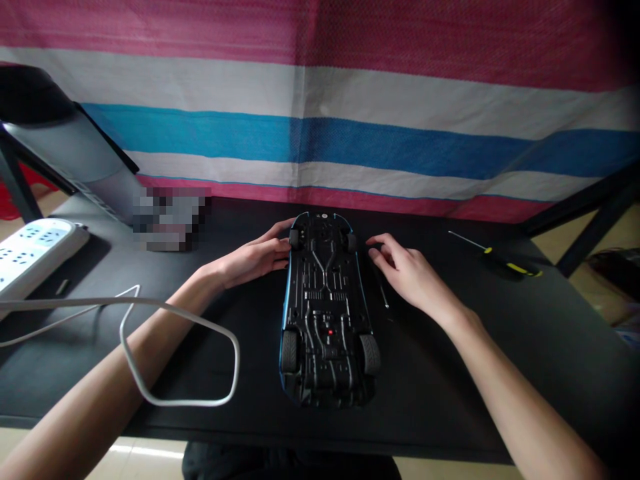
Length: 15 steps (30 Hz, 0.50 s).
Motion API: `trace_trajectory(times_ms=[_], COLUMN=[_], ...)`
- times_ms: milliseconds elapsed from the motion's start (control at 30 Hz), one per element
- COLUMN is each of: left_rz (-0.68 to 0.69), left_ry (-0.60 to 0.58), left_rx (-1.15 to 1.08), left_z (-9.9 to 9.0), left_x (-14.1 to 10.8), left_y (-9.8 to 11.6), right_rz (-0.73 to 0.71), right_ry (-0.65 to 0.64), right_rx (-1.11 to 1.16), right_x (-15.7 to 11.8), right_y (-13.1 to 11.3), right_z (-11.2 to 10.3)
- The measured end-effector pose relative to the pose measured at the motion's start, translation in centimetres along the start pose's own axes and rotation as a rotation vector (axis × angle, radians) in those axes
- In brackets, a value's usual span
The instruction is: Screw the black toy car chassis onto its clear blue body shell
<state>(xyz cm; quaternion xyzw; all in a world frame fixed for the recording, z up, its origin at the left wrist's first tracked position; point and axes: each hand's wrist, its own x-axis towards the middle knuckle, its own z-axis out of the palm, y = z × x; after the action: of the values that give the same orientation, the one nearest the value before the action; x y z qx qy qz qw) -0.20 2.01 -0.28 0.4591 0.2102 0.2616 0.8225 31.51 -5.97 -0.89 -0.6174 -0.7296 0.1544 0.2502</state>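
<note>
The toy car (325,307) lay wheels-up on the table (440,393), between the hands. The left hand (255,260) touched its side; whether it gripped, I could not tell. The right hand (405,270), fingertips parted, was beside a thin rod (384,293). This seemed a steadying step; the next move, I judged, needed a firm hold.

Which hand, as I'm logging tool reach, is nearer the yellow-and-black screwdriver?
Right. The right hand is left of the screwdriver, apart from it, beside the upturned toy car. The left hand is farther off, at the car's left side.
</note>
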Motion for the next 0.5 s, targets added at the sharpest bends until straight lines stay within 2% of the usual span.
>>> trace_trajectory(times_ms=[500], left_rz=[0.011], left_ry=[-0.001], left_rx=[0.006], left_z=[0.17], left_x=[0.03], left_y=[0.05], right_rz=[0.001], right_ry=[-0.006], right_rx=[-0.008], right_x=[0.08], right_y=[-0.07], right_z=[-0.07])
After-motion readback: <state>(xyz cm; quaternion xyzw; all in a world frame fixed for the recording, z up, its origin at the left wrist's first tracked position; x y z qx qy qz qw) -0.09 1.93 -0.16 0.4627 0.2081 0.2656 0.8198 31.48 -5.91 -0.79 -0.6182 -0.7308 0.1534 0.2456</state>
